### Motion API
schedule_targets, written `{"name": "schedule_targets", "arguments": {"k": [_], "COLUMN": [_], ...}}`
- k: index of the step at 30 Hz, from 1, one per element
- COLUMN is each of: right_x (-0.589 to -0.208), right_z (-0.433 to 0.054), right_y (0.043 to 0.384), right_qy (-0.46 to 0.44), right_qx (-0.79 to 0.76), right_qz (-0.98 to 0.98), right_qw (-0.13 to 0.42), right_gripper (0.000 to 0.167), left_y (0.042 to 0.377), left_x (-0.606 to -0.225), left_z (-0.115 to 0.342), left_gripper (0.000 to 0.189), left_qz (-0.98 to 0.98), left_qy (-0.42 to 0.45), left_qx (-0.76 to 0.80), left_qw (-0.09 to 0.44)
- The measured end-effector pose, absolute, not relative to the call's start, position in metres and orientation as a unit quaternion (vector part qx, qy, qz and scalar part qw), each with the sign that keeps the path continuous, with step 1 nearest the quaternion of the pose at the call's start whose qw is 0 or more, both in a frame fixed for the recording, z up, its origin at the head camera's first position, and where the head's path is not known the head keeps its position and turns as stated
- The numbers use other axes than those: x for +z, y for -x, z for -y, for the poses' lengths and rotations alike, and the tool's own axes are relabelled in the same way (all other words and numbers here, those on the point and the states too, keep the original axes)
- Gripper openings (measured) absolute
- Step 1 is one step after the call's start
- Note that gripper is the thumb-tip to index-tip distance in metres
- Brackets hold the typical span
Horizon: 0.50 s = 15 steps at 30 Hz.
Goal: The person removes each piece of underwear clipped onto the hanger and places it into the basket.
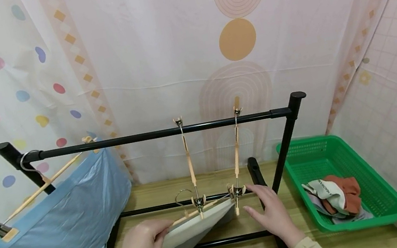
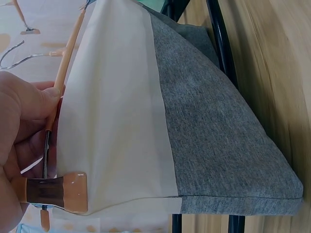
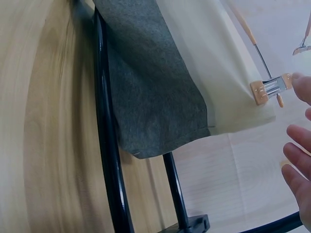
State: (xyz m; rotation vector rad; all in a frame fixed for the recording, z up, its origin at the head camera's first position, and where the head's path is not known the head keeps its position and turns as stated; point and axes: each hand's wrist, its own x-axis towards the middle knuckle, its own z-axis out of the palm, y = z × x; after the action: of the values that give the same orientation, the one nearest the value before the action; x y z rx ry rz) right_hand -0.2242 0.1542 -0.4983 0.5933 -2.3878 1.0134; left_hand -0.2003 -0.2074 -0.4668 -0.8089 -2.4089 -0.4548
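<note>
My left hand (image 1: pixel 142 244) grips the wood-coloured bar of a clip hanger (image 2: pixel 67 58) near one end. From its clips hangs a grey garment (image 2: pixel 218 126) with a wide cream band (image 2: pixel 116 107) at the top. One clip (image 2: pixel 58 191) bites the band beside my left fingers. At the other end, my right hand (image 1: pixel 274 212) is by the second clip (image 3: pixel 271 88), fingers spread and fairly straight. One fingertip is at the clip's outer tab; whether it presses cannot be told. The garment is held in front of the black rack (image 1: pixel 137 138), its hook off the top rail.
Two bare clip hangers (image 1: pixel 189 156) hang edge-on from the rail. A light blue garment (image 1: pixel 67 213) hangs on another hanger at the left. A green basket (image 1: pixel 390 196) with folded clothes (image 1: pixel 339 196) stands right of the rack on the wooden surface (image 1: pixel 147 195). Patterned curtains are behind.
</note>
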Motion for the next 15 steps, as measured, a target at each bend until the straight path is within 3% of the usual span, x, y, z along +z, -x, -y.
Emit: {"name": "schedule_targets", "arguments": {"k": [4,15], "right_x": [-0.4965,-0.4885], "right_z": [-0.1539,-0.1558], "right_y": [0.2264,0.2344], "right_qy": [-0.227,-0.264], "right_qx": [0.352,0.338], "right_qz": [0.876,0.882], "right_qw": [0.239,0.195], "right_gripper": [0.059,0.059], "left_y": [0.1988,0.2015], "left_x": [-0.4653,-0.4703], "left_z": [0.2039,0.1998], "left_gripper": [0.029,0.031], "left_qz": [0.904,0.889], "left_qy": [0.299,0.337], "left_qx": [-0.179,-0.182], "left_qw": [0.249,0.250]}}
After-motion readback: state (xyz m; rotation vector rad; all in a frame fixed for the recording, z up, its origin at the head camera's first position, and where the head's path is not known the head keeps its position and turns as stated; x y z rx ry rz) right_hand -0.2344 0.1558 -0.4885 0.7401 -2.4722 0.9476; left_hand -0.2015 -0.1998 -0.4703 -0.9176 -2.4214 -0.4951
